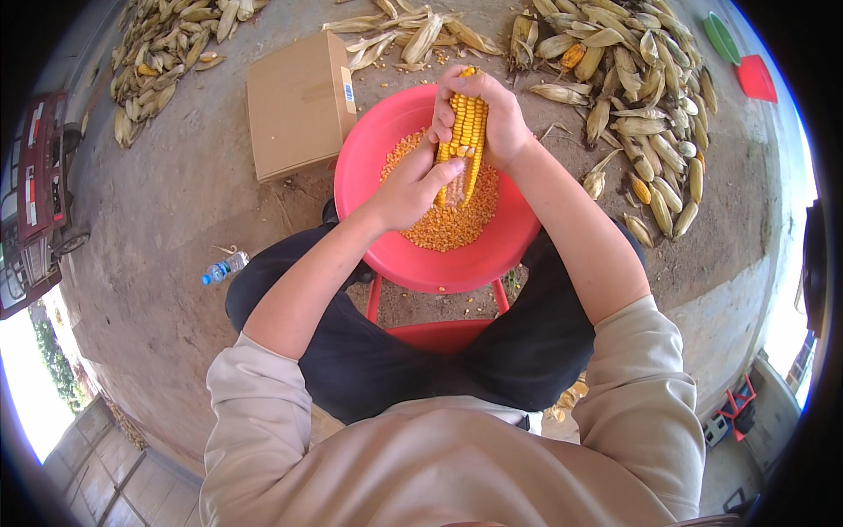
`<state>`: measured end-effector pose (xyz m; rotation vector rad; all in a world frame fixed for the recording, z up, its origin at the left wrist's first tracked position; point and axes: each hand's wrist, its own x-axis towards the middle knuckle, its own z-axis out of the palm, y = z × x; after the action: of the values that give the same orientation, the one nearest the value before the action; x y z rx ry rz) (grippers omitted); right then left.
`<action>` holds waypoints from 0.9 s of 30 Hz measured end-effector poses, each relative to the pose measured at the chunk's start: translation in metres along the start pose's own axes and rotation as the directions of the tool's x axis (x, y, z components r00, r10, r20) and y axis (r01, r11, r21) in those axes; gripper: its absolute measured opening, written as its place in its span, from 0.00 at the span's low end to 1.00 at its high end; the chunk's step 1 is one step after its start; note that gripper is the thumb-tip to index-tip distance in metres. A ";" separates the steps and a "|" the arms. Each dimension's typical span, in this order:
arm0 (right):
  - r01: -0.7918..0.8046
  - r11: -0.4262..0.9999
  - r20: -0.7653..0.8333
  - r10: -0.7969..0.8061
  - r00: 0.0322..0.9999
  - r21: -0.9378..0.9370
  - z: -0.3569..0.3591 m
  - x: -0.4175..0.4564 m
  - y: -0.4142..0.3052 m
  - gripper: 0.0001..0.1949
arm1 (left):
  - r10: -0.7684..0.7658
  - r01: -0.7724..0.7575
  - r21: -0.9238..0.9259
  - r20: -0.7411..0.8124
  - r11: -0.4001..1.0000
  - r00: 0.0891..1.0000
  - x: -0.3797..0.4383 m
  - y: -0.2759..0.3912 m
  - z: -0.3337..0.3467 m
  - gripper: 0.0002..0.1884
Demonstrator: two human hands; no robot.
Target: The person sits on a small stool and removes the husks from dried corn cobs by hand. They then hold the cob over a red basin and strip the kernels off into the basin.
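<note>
A partly shelled ear of yellow corn [468, 125] stands lengthwise over a pink-red plastic basin [440, 280]. My right hand [502, 109] wraps around its upper part. My left hand [416, 178] holds the lower left side, its thumb pressed on the ear beside a strip of bare cob where kernels are gone. Loose kernels [454, 230] cover the basin's bottom beneath both hands. The basin sits between my knees on something with red legs. How far the left fingers reach behind the ear is hidden.
A cardboard box [296, 109] stands left of the basin. Unhusked corn is heaped at the right [649, 85] and upper left [155, 66], with loose husks [421, 39] between. A plastic bottle [225, 268] lies by my left knee. Green [722, 39] and red [756, 78] containers are far right.
</note>
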<state>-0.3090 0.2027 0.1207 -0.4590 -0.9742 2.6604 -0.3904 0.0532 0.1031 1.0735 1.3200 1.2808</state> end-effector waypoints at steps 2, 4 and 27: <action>0.016 0.999 0.029 -0.015 0.999 -0.041 -0.001 0.001 0.003 0.07 | -0.022 0.022 -0.043 -0.002 0.999 1.000 0.002 -0.008 -0.001 0.28; 0.045 0.985 0.077 -0.033 0.997 -0.167 0.000 0.002 0.005 0.07 | -0.084 0.083 -0.033 -0.034 0.996 0.996 0.003 -0.007 0.001 0.29; 0.241 0.950 0.060 -0.233 0.971 -0.198 -0.012 0.008 0.002 0.08 | 0.103 -0.090 0.213 -0.050 0.973 0.993 0.008 -0.012 -0.012 0.42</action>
<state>-0.3121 0.2111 0.1088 -0.3138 -1.2368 2.3733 -0.4025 0.0586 0.0908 1.2674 1.4902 1.2743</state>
